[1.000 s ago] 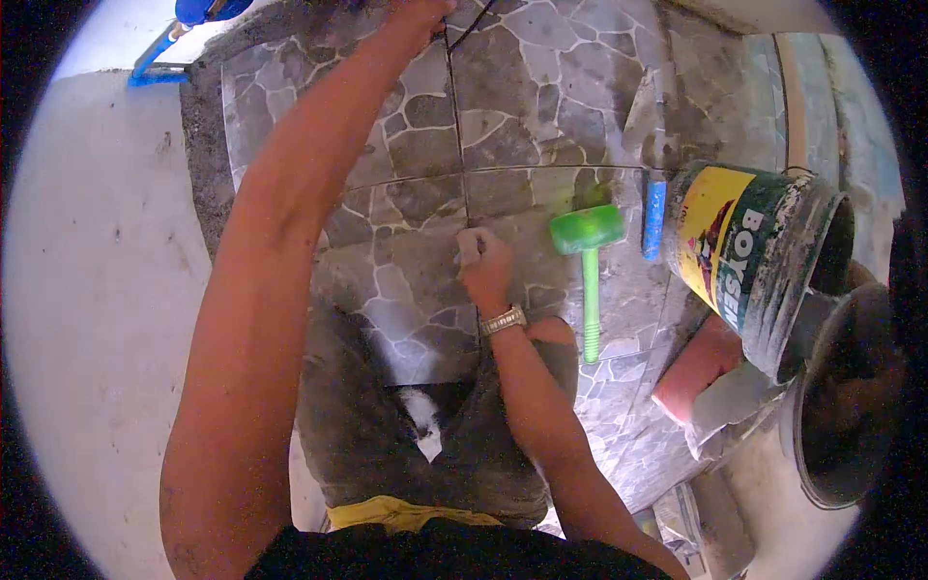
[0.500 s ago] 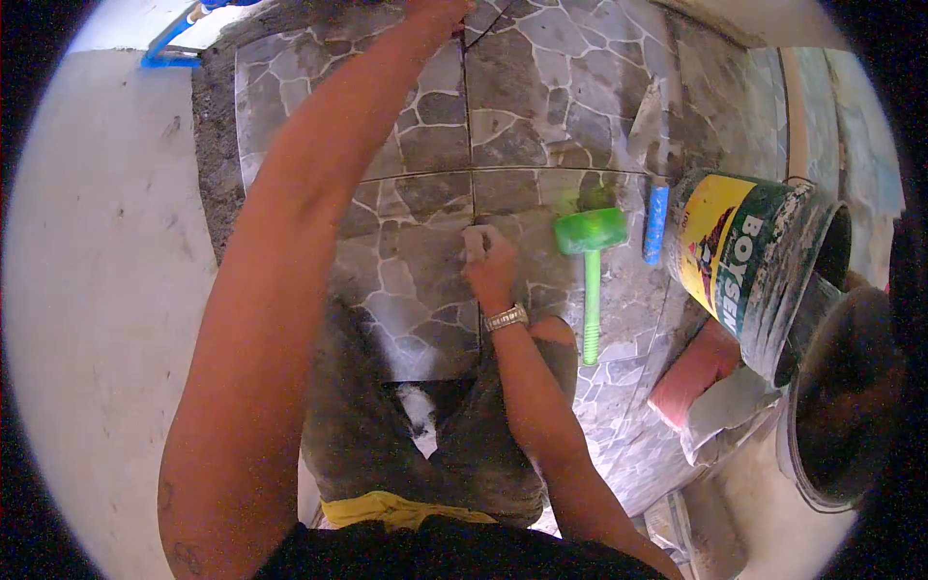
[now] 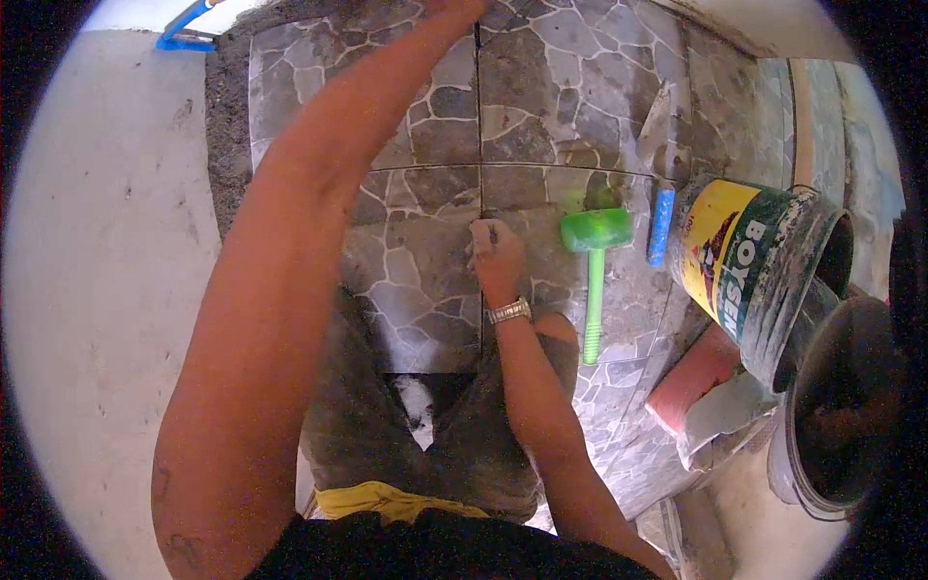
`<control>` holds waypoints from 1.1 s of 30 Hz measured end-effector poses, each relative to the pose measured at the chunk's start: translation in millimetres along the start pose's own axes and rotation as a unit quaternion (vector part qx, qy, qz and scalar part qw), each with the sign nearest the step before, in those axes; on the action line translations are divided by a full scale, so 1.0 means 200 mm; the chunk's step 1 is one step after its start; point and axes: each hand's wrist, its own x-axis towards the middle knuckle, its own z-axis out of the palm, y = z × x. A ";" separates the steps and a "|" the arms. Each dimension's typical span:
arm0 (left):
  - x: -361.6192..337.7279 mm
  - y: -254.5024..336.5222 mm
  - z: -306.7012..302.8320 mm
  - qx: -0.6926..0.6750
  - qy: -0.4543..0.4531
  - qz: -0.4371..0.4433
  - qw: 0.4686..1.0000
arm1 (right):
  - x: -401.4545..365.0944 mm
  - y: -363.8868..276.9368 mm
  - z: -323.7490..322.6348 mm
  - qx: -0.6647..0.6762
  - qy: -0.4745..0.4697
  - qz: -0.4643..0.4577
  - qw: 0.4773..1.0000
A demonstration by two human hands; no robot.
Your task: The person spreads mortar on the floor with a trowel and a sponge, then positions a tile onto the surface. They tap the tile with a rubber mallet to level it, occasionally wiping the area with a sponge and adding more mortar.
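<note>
Stone-patterned tiles (image 3: 416, 280) cover the floor, with dark joints between them. My right hand (image 3: 496, 253), with a metal watch (image 3: 509, 310) at its wrist, is closed low over the joint between two tiles; anything in its fingers is too small to make out. My left arm stretches up to the top edge, where my left hand (image 3: 458, 8) shows only in part, its fingers cut off by the frame. A green mallet (image 3: 595, 230) lies on the tiles right of my right hand, beside a blue-handled trowel (image 3: 660, 227).
At the right, a tilted Boysen bucket (image 3: 759, 261) stands near a second dark bucket (image 3: 841, 406). Below them lies a red and white bag (image 3: 694, 382). Rough mortar (image 3: 224, 126) borders the tiles on the left, next to a pale surface (image 3: 106, 271). A blue pipe (image 3: 184, 34) is at top left.
The whole view has shifted slightly. My right hand stays closed near the same joint, a little further right in view. My left hand remains at the top edge.
</note>
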 end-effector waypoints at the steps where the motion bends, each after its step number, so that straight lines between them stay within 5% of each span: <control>1: -0.01 -0.02 0.02 0.044 0.014 0.034 0.998 | 0.00 0.01 0.01 -0.003 0.002 0.000 1.000; 6: -0.17 0.07 -0.07 0.155 0.078 0.139 0.975 | 0.02 0.03 0.02 -0.028 0.000 0.001 1.000; 9: -0.10 0.08 -0.13 0.036 -0.143 0.084 0.985 | 0.01 0.03 0.01 -0.023 -0.010 0.003 1.000; 15: -0.13 0.16 -0.18 0.079 -0.125 0.056 0.987 | 0.01 0.02 0.00 -0.024 -0.008 -0.002 1.000; 21: -0.07 0.20 -0.18 0.127 -0.261 -0.054 0.955 | 0.01 0.02 0.00 -0.036 0.006 -0.027 0.999; 24: -0.13 0.17 -0.15 0.054 -0.126 0.044 0.990 | 0.01 0.04 0.00 -0.041 0.004 -0.033 0.999; 30: -0.11 0.18 -0.15 0.085 -0.138 0.061 0.985 | 0.00 0.02 -0.01 -0.014 -0.016 -0.027 0.999; 33: 0.00 -0.01 0.10 0.120 -0.087 0.111 0.983 | -0.05 -0.09 -0.09 0.023 -0.008 -0.075 0.997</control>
